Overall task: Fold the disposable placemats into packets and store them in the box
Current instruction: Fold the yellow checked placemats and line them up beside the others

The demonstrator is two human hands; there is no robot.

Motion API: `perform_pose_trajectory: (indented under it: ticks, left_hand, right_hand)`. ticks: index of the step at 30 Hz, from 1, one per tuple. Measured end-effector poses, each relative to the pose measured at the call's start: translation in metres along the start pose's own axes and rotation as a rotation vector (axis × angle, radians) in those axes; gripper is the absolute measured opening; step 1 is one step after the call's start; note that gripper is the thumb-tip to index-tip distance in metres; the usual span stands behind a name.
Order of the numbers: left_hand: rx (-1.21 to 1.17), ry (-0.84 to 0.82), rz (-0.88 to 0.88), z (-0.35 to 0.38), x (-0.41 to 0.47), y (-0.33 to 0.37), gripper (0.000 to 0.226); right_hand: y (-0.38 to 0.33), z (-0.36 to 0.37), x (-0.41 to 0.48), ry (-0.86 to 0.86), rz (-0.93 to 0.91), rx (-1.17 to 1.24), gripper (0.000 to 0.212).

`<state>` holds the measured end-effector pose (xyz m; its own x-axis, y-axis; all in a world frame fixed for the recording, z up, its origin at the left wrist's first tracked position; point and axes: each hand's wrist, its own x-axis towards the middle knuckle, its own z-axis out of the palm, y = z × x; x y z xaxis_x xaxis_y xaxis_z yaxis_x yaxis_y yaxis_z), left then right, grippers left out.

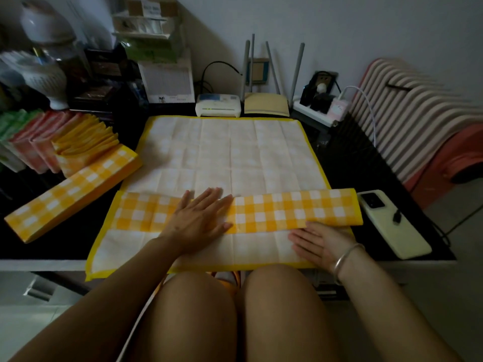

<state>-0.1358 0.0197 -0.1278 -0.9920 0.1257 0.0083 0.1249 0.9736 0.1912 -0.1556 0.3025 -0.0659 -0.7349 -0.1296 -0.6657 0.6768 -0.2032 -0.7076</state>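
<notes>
placemat [222,147] mid-fold, checked band [300,210] at 6 o'clock. left hand [201,218] and right hand [318,244] press flat, fingers straight, gripping nothing. next fold likely runs toward 12 o'clock.

We're in somebody's home here, a lived-in corner of a room: along the tabletop's [337,152] far edge sit a router [266,104] with its antennas up, a small white modem box [218,108] and a loaded power strip [317,111], all against a plain white wall [366,27]. At the far left corner there's a paper calendar [167,82] among piled household boxes and jars [104,64]. Off the right edge stands a ribbed padded mat [407,105], and a phone [402,236] lies at the near right corner.
</notes>
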Motion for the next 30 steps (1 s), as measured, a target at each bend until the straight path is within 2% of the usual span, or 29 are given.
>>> perform_pose_trajectory:
  ticks: [6, 9, 15, 20, 21, 24, 26, 28, 30]
  left_hand:
    - [0.117, -0.085, 0.015, -0.013, 0.002, 0.006, 0.096]
    - [0.190, -0.119, 0.015, -0.018, 0.004, 0.010, 0.089]
    - [0.059, -0.115, -0.079, -0.008, 0.003, 0.022, 0.094]
    - [0.011, -0.092, -0.107, -0.005, 0.011, 0.025, 0.095]
    - [0.002, -0.094, -0.111, -0.005, 0.011, 0.025, 0.095]
    - [-0.010, -0.081, -0.121, -0.002, 0.011, 0.026, 0.097]
    - [-0.017, -0.053, -0.125, -0.001, 0.008, 0.027, 0.096]
    - [-0.063, 0.007, -0.080, 0.001, 0.006, 0.026, 0.094]
    - [-0.280, 0.130, -0.014, 0.001, 0.003, 0.023, 0.087]
  right_hand:
    - [0.002, 0.017, 0.010, 0.073, -0.091, 0.001, 0.012]
    - [0.001, 0.021, 0.012, 0.099, -0.139, 0.017, 0.010]
    - [-0.004, 0.021, 0.017, 0.140, -0.247, 0.042, 0.019]
    - [-0.020, 0.027, 0.015, 0.141, -0.378, -0.096, 0.007]
    - [-0.023, 0.031, 0.013, 0.140, -0.413, -0.139, 0.002]
    - [-0.029, 0.050, 0.009, 0.133, -0.532, -0.314, 0.013]
    - [-0.030, 0.069, 0.004, 0.137, -0.644, -0.496, 0.013]
    - [-0.031, 0.090, -0.005, 0.177, -0.805, -0.824, 0.025]
    - [-0.031, 0.114, -0.018, 0.202, -0.941, -1.176, 0.028]
